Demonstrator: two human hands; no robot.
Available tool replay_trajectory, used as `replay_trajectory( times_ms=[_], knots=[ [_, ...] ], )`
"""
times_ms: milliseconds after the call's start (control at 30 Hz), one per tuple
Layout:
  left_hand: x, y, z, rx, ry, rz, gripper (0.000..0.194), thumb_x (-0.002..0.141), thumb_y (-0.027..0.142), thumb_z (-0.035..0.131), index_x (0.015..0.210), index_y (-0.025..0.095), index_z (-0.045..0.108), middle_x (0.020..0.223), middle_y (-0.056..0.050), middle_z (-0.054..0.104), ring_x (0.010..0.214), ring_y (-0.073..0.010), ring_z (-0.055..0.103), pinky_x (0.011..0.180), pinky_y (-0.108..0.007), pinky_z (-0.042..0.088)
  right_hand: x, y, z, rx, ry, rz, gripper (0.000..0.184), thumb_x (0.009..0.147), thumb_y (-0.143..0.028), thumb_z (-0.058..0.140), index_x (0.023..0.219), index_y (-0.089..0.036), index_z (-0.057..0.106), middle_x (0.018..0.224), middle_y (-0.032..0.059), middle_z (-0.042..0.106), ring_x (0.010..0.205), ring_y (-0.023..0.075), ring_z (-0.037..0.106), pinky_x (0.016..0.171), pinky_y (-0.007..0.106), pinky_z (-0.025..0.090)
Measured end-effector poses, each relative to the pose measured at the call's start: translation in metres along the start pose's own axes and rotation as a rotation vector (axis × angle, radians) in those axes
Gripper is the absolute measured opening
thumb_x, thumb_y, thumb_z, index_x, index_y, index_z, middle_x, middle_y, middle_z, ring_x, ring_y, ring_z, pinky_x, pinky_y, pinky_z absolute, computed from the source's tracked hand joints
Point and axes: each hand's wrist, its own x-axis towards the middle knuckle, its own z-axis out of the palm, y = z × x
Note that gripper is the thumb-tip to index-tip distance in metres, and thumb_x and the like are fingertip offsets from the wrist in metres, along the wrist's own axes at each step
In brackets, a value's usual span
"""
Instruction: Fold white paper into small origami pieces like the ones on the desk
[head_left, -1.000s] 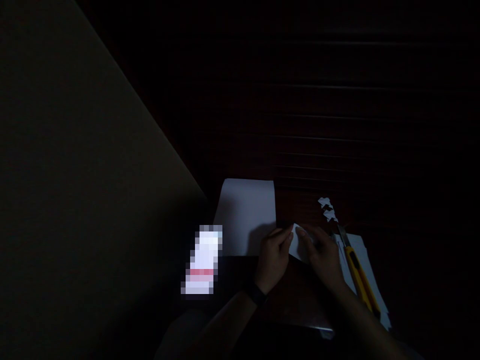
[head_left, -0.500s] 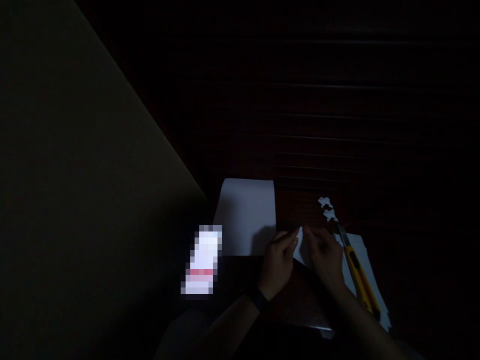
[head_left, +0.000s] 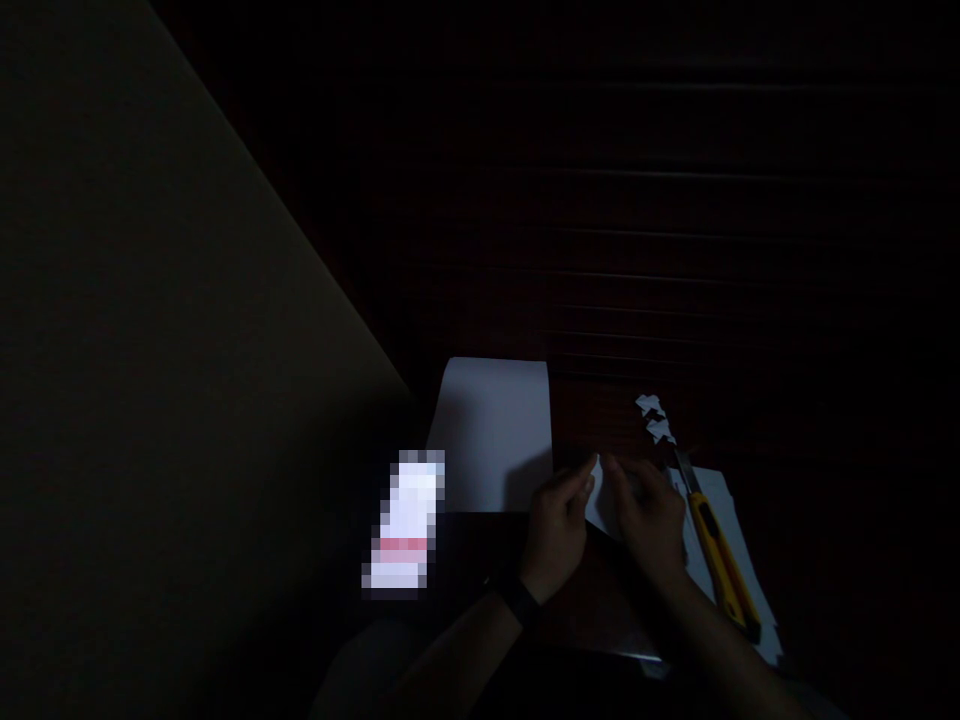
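Between my two hands is a small piece of white paper (head_left: 601,508), pinched by the fingers of both at its upper edge. My left hand (head_left: 559,525), with a dark band at the wrist, grips it from the left. From the other side my right hand (head_left: 651,515) closes on it, thumb and fingertips near the paper's top. The fingers hide part of the paper, and dim light blurs its folds. To the left, a larger white sheet (head_left: 491,430) lies on the dark table, shaded by my left hand.
A yellow utility knife (head_left: 720,560), blade out, rests on white paper sheets (head_left: 739,530) at the right. Folded paper pieces (head_left: 654,418) lie beyond its blade. A lit, pixelated screen (head_left: 405,525) glows at the left, near a pale wall (head_left: 187,350).
Hardly anything differs. My fingers have shifted very slightly around the small paper; the sheet, knife and folded pieces stay in place.
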Motion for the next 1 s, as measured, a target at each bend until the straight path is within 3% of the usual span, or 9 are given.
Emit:
replay_trajectory(
  times_ms=[333,500,667,1000],
  knots=[
    [0.001,-0.004,0.003,-0.103,0.051,-0.075,0.031,0.085,0.030,0.048,0.112,0.020,0.061,0.113,-0.005,0.063,0.104,-0.0197,0.058,0.092,-0.034,0.044,0.000,0.004,0.001,0.006,-0.011,0.066,0.021,0.082,-0.037,0.054,0.084,-0.020,0.065,0.081,0.0048,0.066,0.076,0.0209,0.060,0.069,0.033,0.044],
    [0.004,-0.008,-0.003,-0.156,0.118,-0.101,0.031,0.085,0.028,0.049,0.113,0.019,0.060,0.116,-0.005,0.061,0.108,-0.0193,0.056,0.096,-0.035,0.042,0.002,0.001,0.003,0.166,-0.064,0.140,0.037,0.075,-0.042,0.062,0.105,-0.020,0.060,0.103,0.0086,0.065,0.095,0.0248,0.058,0.081,0.038,0.044],
    [0.009,-0.006,-0.010,-0.182,0.154,-0.117,0.032,0.085,0.028,0.050,0.115,0.019,0.059,0.117,-0.005,0.061,0.108,-0.0203,0.056,0.095,-0.036,0.042,-0.001,0.006,0.007,0.495,-0.306,0.389,0.047,0.073,-0.049,0.061,0.104,-0.014,0.064,0.089,0.0116,0.070,0.076,0.0258,0.065,0.065,0.037,0.051],
    [0.009,-0.009,-0.009,-0.203,0.142,-0.117,0.032,0.085,0.028,0.050,0.114,0.019,0.059,0.116,-0.005,0.062,0.106,-0.0208,0.057,0.094,-0.037,0.044,-0.002,0.010,0.007,0.472,-0.260,0.466,0.040,0.069,-0.044,0.066,0.095,-0.013,0.069,0.076,0.0103,0.072,0.064,0.0253,0.065,0.057,0.036,0.052]
  ],
)
